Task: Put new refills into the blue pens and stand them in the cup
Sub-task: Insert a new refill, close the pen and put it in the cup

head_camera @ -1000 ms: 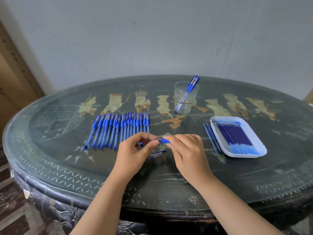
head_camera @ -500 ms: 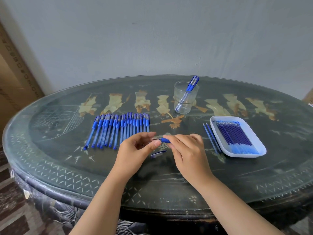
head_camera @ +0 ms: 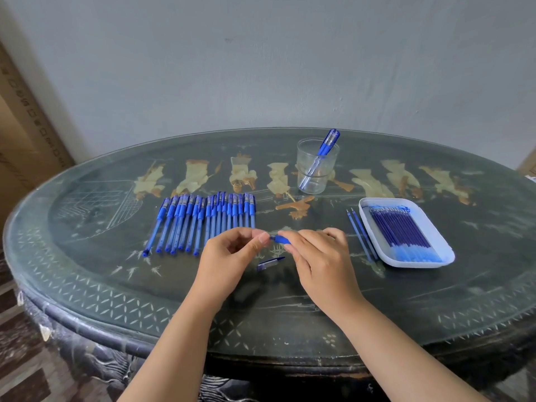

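Observation:
Both hands meet over the table's middle on one blue pen (head_camera: 280,238). My left hand (head_camera: 232,253) pinches its left end; my right hand (head_camera: 319,256) grips the blue grip section, and most of the pen is hidden by fingers. A pen cap (head_camera: 270,263) lies on the table just below the hands. A row of several blue pens (head_camera: 203,221) lies behind my left hand. A clear cup (head_camera: 316,166) at the back holds one blue pen (head_camera: 323,153) leaning right. A white tray (head_camera: 441,250) on the right holds several blue refills (head_camera: 400,233).
Two loose refills (head_camera: 361,233) lie on the table just left of the tray. The dark oval table (head_camera: 116,285) has a glass top and a rounded front edge near my arms. A grey wall stands behind it, and a cardboard box (head_camera: 17,140) at far left.
My hands stay together on the pen; the left fingers have shifted slightly around its end. Nothing else on the table has moved.

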Demonstrator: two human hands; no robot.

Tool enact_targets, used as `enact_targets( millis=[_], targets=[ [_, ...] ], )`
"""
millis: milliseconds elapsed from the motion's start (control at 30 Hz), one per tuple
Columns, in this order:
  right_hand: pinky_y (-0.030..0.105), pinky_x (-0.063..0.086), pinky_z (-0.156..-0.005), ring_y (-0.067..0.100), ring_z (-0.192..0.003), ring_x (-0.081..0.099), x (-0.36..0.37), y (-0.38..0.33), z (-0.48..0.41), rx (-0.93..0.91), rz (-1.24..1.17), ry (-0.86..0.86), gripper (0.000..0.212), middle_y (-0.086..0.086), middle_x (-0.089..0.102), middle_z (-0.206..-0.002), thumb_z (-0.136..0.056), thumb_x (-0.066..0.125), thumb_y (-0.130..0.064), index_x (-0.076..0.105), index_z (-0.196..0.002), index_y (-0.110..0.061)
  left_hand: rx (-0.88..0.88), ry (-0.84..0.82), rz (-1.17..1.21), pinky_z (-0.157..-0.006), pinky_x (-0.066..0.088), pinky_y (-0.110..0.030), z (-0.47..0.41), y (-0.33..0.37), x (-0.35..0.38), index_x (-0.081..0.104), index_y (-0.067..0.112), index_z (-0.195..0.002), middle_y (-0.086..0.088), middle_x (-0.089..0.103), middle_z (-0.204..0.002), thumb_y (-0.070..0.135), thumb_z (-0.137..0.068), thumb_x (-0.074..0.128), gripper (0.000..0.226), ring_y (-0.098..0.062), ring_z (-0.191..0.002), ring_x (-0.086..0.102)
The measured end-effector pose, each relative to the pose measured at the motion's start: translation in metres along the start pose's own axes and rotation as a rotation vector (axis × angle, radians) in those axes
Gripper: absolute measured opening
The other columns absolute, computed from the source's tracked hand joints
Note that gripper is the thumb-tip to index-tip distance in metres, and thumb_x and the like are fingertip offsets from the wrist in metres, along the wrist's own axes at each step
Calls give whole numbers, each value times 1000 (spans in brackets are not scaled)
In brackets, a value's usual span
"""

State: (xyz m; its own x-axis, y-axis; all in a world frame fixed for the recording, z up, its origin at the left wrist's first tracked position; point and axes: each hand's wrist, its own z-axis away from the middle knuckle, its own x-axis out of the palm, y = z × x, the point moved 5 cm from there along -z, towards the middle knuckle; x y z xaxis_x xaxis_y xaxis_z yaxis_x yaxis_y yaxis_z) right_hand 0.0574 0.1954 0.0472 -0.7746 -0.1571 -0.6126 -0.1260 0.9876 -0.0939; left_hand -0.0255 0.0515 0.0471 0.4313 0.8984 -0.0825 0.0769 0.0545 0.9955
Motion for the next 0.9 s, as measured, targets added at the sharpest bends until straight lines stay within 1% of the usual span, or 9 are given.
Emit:
enact_targets(
  millis=[100,267,400,467,533,633,700,800,900],
  targets=[
    [32,41,-82,11,-79,59,1,0,0,1,-2,1,23,-10,69,-92,-98,53,-20,72,-110,-17,6,37,33,-77,51,-18,0,0,-2,74,18,-91,4,75,-85,26,-86,69,10,-7,-81,68],
    [33,40,-82,12,-78,60,0,0,0,7,-17,17,25,-9,69,-92,-98,51,-20,72,-110,-17,11,89,134,-71,49,-11,-1,0,-8,74,13,-94,4,75,-86,14,-88,68,9,-3,-81,67],
    [33,41,-82,12,-77,59,1,2,1,18,-13,13,24,-10,68,-90,-97,52,-18,72,-110,-17,27,152,111,-76,49,-17,-4,0,-18,74,18,-90,1,75,-89,10,-88,68,10,-11,-87,68],
    [34,40,-81,12,-75,58,1,3,1,30,-6,14,24,-10,67,-88,-97,53,-18,73,-110,-17,74,166,-41,-74,50,-17,-5,0,-25,75,23,-86,2,74,-85,9,-87,69,14,-10,-81,65],
    [34,40,-80,12,-74,58,1,3,1,38,2,21,24,-10,66,-86,-97,53,-18,73,-110,-17,173,129,-324,-73,48,-13,-2,1,-27,75,24,-84,7,72,-80,8,-85,70,17,-3,-76,63],
    [34,41,-79,12,-74,58,0,3,1,38,10,27,22,-10,67,-87,-96,55,-17,73,-110,-17,309,34,-600,-73,44,-5,2,-1,-19,75,21,-86,12,67,-84,5,-81,72,16,-1,-82,61],
    [35,42,-80,12,-74,58,1,4,2,40,9,22,23,-10,67,-88,-96,55,-17,73,-110,-17,315,-11,-695,-75,43,-4,1,-6,-16,73,21,-91,17,64,-84,11,-82,73,13,0,-85,60],
    [36,42,-79,13,-74,58,1,4,1,53,0,13,26,-10,67,-89,-98,50,-19,72,-111,-17,312,0,-748,-75,43,-5,-1,-10,-18,72,22,-90,22,61,-83,19,-82,75,9,-1,-88,58],
    [36,42,-79,13,-74,58,0,4,1,55,-4,13,27,-10,67,-88,-99,48,-21,72,-111,-17,344,22,-762,-80,49,-18,-2,-12,-19,74,22,-88,20,63,-83,19,-81,77,8,-6,-90,58]
  ],
)
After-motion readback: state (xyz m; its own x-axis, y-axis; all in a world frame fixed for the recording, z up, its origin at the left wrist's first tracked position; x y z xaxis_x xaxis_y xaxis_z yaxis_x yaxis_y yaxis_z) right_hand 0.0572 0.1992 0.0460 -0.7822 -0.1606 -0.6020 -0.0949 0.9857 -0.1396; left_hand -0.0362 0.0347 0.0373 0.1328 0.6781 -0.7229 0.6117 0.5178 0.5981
